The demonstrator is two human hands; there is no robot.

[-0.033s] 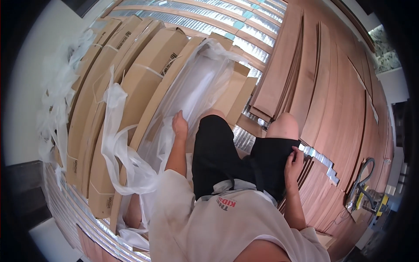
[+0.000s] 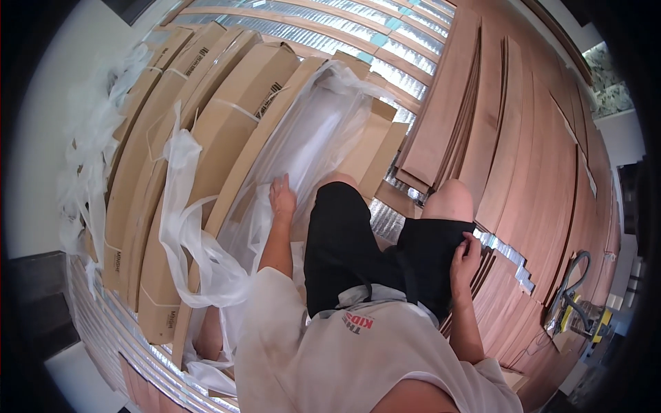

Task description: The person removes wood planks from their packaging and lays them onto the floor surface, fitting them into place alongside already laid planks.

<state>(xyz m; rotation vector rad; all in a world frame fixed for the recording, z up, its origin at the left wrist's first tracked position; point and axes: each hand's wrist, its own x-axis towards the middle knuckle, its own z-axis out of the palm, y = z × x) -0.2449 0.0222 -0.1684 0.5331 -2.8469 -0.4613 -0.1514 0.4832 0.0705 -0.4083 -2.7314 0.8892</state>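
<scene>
An opened long cardboard carton (image 2: 237,158) lies to my left, lined with translucent white plastic wrap (image 2: 303,158). Over the wrap's near part I hold out my left hand (image 2: 282,198), its fingers loosely apart and nothing seen in them; whether it touches the film I cannot tell. My right hand (image 2: 466,256) rests by the hem of my black shorts (image 2: 434,251) at the right thigh, fingers loosely bent and holding nothing visible. Crumpled film (image 2: 182,227) trails over the carton's left side.
Several closed, strapped cartons (image 2: 234,103) lie farther left. Loose brown floorboards (image 2: 447,103) are stacked ahead right, beside laid flooring (image 2: 544,186). Wooden battens (image 2: 303,24) cross silver foil at the far side. A power tool with a hose (image 2: 582,310) sits at the right.
The fingers of my left hand have straightened and spread from a more closed shape. My right hand stays at the thigh, and the cartons lie as before.
</scene>
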